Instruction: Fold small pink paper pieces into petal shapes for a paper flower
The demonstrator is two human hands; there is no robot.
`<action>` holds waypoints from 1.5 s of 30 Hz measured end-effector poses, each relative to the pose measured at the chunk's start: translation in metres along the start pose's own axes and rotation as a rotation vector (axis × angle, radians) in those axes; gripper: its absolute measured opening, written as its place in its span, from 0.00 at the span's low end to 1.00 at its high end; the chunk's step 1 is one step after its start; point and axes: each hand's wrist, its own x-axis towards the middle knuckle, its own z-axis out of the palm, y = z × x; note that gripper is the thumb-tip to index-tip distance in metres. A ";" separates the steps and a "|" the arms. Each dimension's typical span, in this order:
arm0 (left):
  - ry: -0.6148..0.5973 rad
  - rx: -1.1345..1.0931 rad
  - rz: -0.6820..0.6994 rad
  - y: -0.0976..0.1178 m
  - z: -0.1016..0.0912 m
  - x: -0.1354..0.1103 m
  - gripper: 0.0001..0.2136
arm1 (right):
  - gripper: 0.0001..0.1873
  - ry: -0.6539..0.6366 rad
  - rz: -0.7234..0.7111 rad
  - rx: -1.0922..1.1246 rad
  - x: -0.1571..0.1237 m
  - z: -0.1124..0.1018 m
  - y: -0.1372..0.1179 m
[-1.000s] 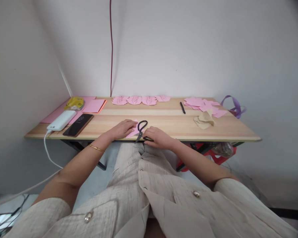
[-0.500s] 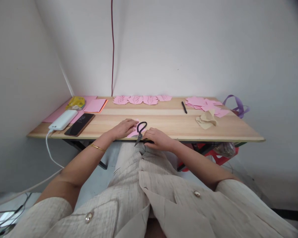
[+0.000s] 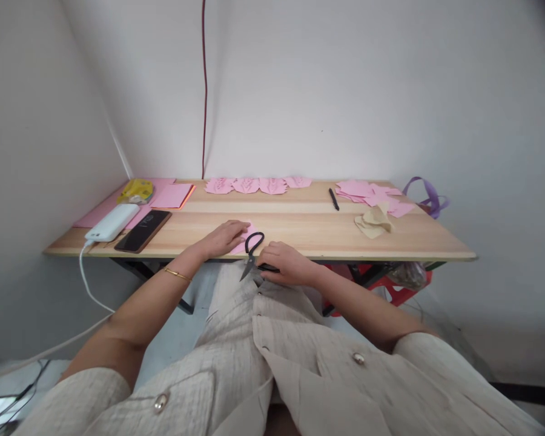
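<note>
My left hand (image 3: 226, 238) lies palm down at the table's front edge, its fingers over the left side of a small piece of pink paper (image 3: 251, 229). The fingers are extended and rest on the sheet. Black-handled scissors (image 3: 249, 264) are in my right hand (image 3: 282, 262), which is closed around one handle loop. The other loop stands up over the paper's right part. The blades point down and toward me, just past the table edge. The paper's lower part is hidden behind the scissors and my left fingers.
Pink paper cutouts (image 3: 246, 185) line the back edge. A black pen (image 3: 333, 199), a pile of pink pieces (image 3: 367, 191) and crumpled beige paper (image 3: 375, 221) lie right. A phone (image 3: 144, 231), white power bank (image 3: 112, 223), yellow packet (image 3: 136, 191) and pink sheets (image 3: 172, 195) lie left.
My right hand and the scissors have shifted a little toward me, away from the paper. My left hand stays at the paper. The whole view has moved slightly.
</note>
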 end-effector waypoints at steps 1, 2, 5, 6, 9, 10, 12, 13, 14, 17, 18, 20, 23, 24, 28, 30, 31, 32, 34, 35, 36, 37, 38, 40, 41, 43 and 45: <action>0.008 -0.008 -0.009 0.000 0.000 0.000 0.18 | 0.11 0.026 0.000 0.012 -0.002 -0.006 0.003; 0.021 -0.017 -0.018 -0.001 0.001 -0.001 0.17 | 0.11 0.050 0.016 0.011 -0.005 -0.013 0.008; 0.078 -0.038 -0.037 -0.002 0.000 0.000 0.14 | 0.12 0.128 0.192 -0.151 -0.017 -0.036 0.036; 0.095 -0.041 -0.042 -0.002 0.000 0.000 0.13 | 0.13 0.140 0.285 -0.228 -0.023 -0.042 0.047; 0.129 -0.046 -0.069 -0.002 -0.003 0.002 0.09 | 0.15 0.117 0.508 -0.373 -0.041 -0.052 0.080; 0.136 -0.049 -0.083 -0.002 -0.004 0.003 0.08 | 0.16 0.092 0.556 -0.381 -0.045 -0.053 0.088; 0.148 -0.059 -0.124 -0.003 -0.004 0.004 0.06 | 0.20 0.045 0.629 -0.381 -0.050 -0.053 0.097; 0.158 -0.069 -0.154 -0.003 -0.003 0.004 0.05 | 0.21 0.046 0.652 -0.382 -0.049 -0.052 0.098; 0.170 -0.084 -0.190 -0.003 -0.003 0.004 0.05 | 0.23 0.063 0.661 -0.381 -0.046 -0.051 0.097; 0.213 -0.151 -0.311 -0.004 0.001 0.002 0.06 | 0.21 0.159 0.596 -0.316 -0.021 -0.045 0.089; 0.226 -0.176 -0.342 -0.004 0.001 0.001 0.07 | 0.18 0.169 0.548 -0.254 -0.009 -0.041 0.086; 0.245 -0.215 -0.380 -0.003 0.001 0.000 0.10 | 0.16 0.153 0.457 -0.143 0.018 -0.032 0.082; 0.248 -0.194 -0.357 0.000 -0.001 -0.001 0.18 | 0.15 0.072 0.294 -0.058 0.056 -0.015 0.083; 0.239 -0.161 -0.330 0.000 -0.002 0.000 0.23 | 0.16 0.016 0.243 -0.054 0.066 -0.010 0.083; 0.155 -0.027 -0.276 -0.003 -0.002 0.001 0.38 | 0.15 -0.117 0.276 -0.103 0.087 0.007 0.085; 0.143 0.005 -0.275 -0.006 -0.001 0.001 0.38 | 0.14 -0.124 0.322 -0.140 0.089 0.010 0.083; 0.148 0.021 -0.274 -0.007 0.000 0.001 0.38 | 0.13 -0.121 0.356 -0.174 0.089 0.009 0.083; 0.146 0.035 -0.270 -0.008 0.001 0.001 0.37 | 0.13 -0.120 0.394 -0.211 0.087 0.007 0.085; 0.137 0.057 -0.257 -0.009 0.001 0.000 0.35 | 0.13 -0.102 0.488 -0.282 0.080 -0.006 0.093; 0.132 0.063 -0.248 -0.009 0.000 0.000 0.33 | 0.13 -0.093 0.544 -0.298 0.073 -0.016 0.101; 0.129 0.063 -0.237 -0.008 0.000 0.000 0.31 | 0.13 -0.049 0.616 -0.309 0.065 -0.029 0.111; 0.134 0.057 -0.227 -0.007 -0.001 0.001 0.29 | 0.15 0.015 0.698 -0.326 0.054 -0.044 0.123; 0.148 0.045 -0.223 -0.006 -0.002 0.001 0.26 | 0.16 0.069 0.781 -0.336 0.041 -0.060 0.136; 0.194 0.019 -0.231 -0.005 -0.003 0.002 0.22 | 0.17 0.191 0.964 -0.373 0.009 -0.093 0.162; 0.217 0.012 -0.242 -0.005 -0.003 0.003 0.22 | 0.17 0.247 1.073 -0.400 -0.009 -0.108 0.173; 0.245 0.012 -0.258 -0.007 -0.002 0.004 0.22 | 0.15 0.287 1.171 -0.433 -0.048 -0.133 0.193; 0.235 0.028 -0.245 -0.011 0.000 0.005 0.22 | 0.13 0.312 1.243 -0.443 -0.085 -0.148 0.207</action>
